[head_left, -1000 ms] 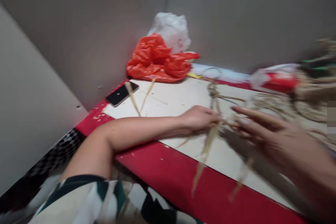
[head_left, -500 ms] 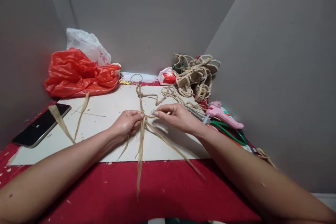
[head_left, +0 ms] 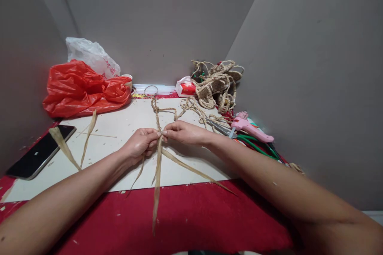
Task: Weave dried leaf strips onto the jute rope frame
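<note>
A braided cord of dried plant fibre (head_left: 157,117) runs from near a thin ring (head_left: 151,91) at the back of the white board (head_left: 125,179) down to my fingers. My left hand (head_left: 143,142) pinches the cord's lower end from the left. From the right, my right hand (head_left: 182,132) closes thumb and fingertips on the same spot, the two hands' fingertips nearly meeting. Loose flat strands hang below: one long strip (head_left: 157,183) over the board's front edge, another strand (head_left: 197,170) slanting right. The exact point of grip is partly hidden by my fingers.
A red plastic bag (head_left: 80,91) and a phone (head_left: 42,151) lie left, beside loose fibre strips (head_left: 88,139). At right are coiled braids (head_left: 215,83), a small tissue pack (head_left: 186,87), a pink glue gun (head_left: 249,126) and green-handled scissors (head_left: 254,143). Grey walls stand behind and right.
My right hand has moved left, bringing its fingertips against the cord beside my left fingers; the short strand it held out is no longer visible. The whole view has shifted slightly.
</note>
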Motion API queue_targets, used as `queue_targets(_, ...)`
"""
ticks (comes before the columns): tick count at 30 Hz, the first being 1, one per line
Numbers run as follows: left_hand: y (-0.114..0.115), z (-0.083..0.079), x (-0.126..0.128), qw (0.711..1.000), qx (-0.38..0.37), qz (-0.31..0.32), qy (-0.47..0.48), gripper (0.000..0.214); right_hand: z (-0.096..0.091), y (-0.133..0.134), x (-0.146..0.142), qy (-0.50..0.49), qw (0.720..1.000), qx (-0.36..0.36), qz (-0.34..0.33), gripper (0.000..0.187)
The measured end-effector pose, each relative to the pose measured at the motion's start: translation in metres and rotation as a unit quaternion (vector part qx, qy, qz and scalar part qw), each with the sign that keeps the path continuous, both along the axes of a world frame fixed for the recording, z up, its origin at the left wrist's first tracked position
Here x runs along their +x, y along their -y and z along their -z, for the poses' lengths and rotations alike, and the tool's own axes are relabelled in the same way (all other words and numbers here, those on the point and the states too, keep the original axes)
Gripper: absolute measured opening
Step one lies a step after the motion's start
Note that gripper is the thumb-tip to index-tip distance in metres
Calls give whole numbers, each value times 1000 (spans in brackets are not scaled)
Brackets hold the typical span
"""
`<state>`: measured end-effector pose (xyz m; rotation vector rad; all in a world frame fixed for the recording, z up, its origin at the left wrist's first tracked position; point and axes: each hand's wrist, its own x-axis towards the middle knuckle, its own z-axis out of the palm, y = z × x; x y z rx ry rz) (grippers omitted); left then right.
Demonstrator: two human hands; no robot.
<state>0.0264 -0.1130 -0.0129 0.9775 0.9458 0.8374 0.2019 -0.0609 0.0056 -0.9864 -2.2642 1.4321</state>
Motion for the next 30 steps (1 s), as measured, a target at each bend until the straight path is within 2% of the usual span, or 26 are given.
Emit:
queue_targets(3, -1, -2, 0, 998, 32, -5, -57, 22, -2, -3, -1, -12, 995, -103, 7, 31)
queue_targets(6, -2, -3, -1, 986, 97, -32, -133, 20, -1, -1, -6, -46, 969, -238, 53, 36)
queue_targets(9, -3, -4, -1, 968, 161, -40, -186, 15, 0, 4, -13, -79, 943, -310, 91, 33)
queue_targets(12, -2, -11, -2, 967, 158, -12, -199, 11, 0, 9, -18, -88, 945, -280, 143, 25)
queue_targets(16, 1, -21, -2, 984, 53, 53, -162, 15, 1, 18, -22, -76, 953, -199, 214, 22)
queue_targets(19, 8, -19, 4, 990, 27, 35, -136, 13, 4, 27, -26, -104, 944, -220, 224, 30)
queue_targets(22, 18, -9, 13, 988, 65, -4, -143, 17, 8, 34, -31, -151, 940, -242, 188, 37)
queue_targets(25, 26, -3, 20, 981, 102, -24, -162, 21, 10, 40, -35, -169, 937, -249, 175, 35)
queue_targets(28, 28, -10, 21, 983, 98, -16, -152, 18, 10, 41, -36, -182, 922, -280, 196, 30)
queue_targets(30, 23, -20, 16, 986, 68, 17, -155, 14, 9, 40, -33, -209, 905, -304, 210, 28)
